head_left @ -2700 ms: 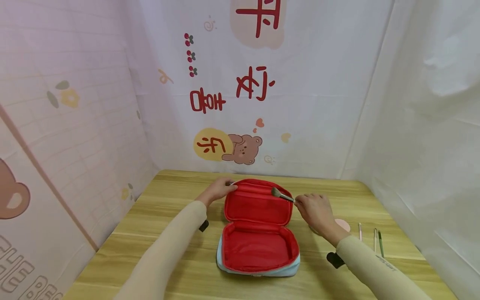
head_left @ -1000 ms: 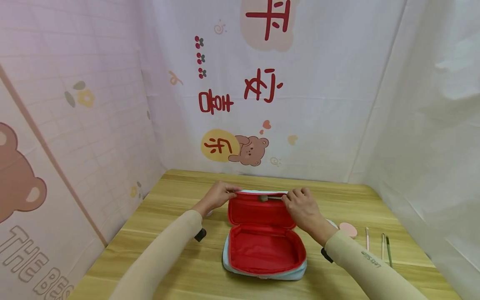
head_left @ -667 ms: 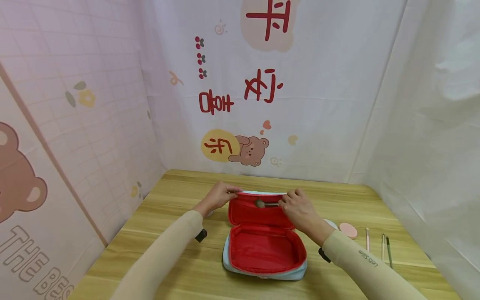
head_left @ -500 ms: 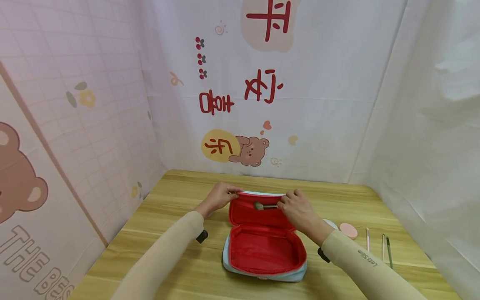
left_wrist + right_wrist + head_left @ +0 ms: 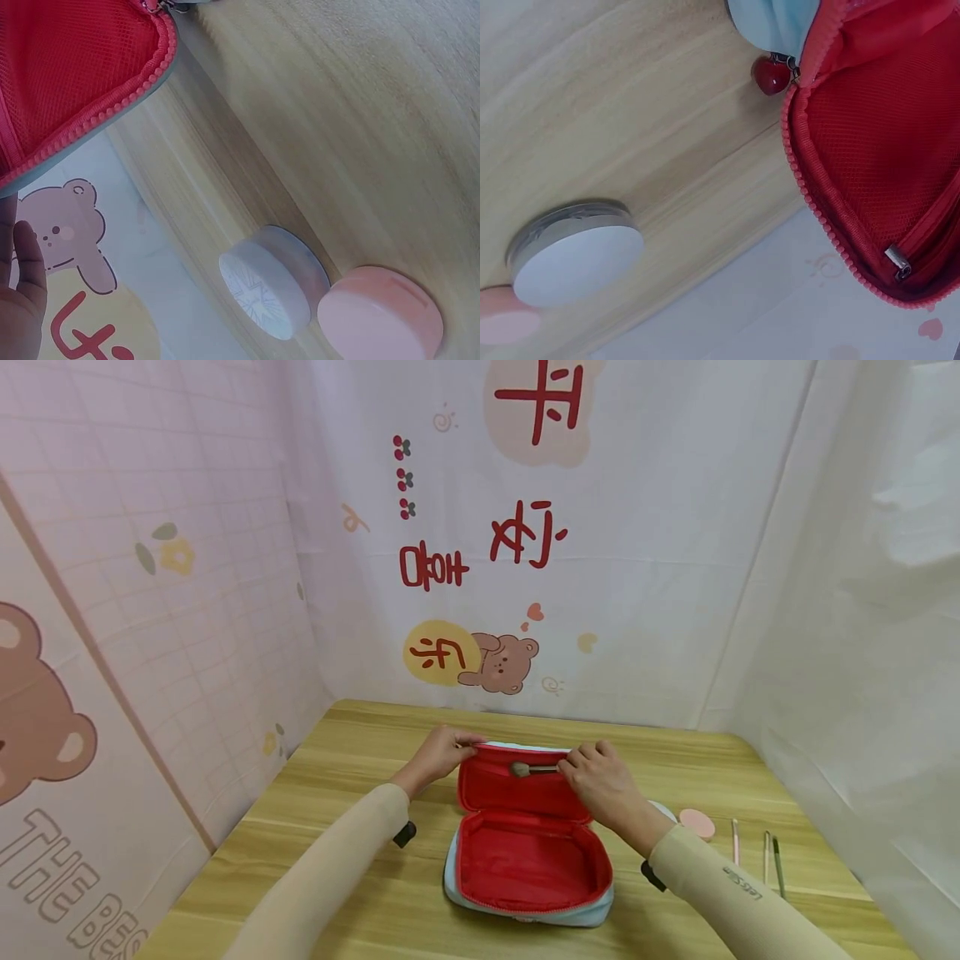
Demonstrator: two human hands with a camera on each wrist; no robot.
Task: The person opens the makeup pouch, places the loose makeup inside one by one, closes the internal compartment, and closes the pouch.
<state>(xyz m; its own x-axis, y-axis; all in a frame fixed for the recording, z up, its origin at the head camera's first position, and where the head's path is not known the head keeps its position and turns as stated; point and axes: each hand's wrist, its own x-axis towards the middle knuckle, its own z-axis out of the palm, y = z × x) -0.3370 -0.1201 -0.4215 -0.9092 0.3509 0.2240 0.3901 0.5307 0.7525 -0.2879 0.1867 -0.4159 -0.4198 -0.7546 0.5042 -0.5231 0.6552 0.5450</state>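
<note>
A pale-blue, red-lined case (image 5: 528,868) lies open on the wood-grain surface (image 5: 360,893) before you, its lid (image 5: 525,795) raised at twelve o'clock. At eleven, the fingers of your left hand (image 5: 438,754) pinch the lid's edge. At one, your right hand (image 5: 602,781) grips a brush (image 5: 520,769), bristles toward nine. A pink round container (image 5: 697,823) and slim sticks (image 5: 736,842) lie toward three.

The cosmetic bag (image 5: 525,868), light blue outside and lined in red, lies unzipped on the wooden table (image 5: 675,760), its lid raised behind the base, a glossy red charm (image 5: 771,75) at the zip. The makeup brush (image 5: 534,769) lies crosswise before the lid's lining, fluffy bristles leftward; whether it touches is hard to tell.
</note>
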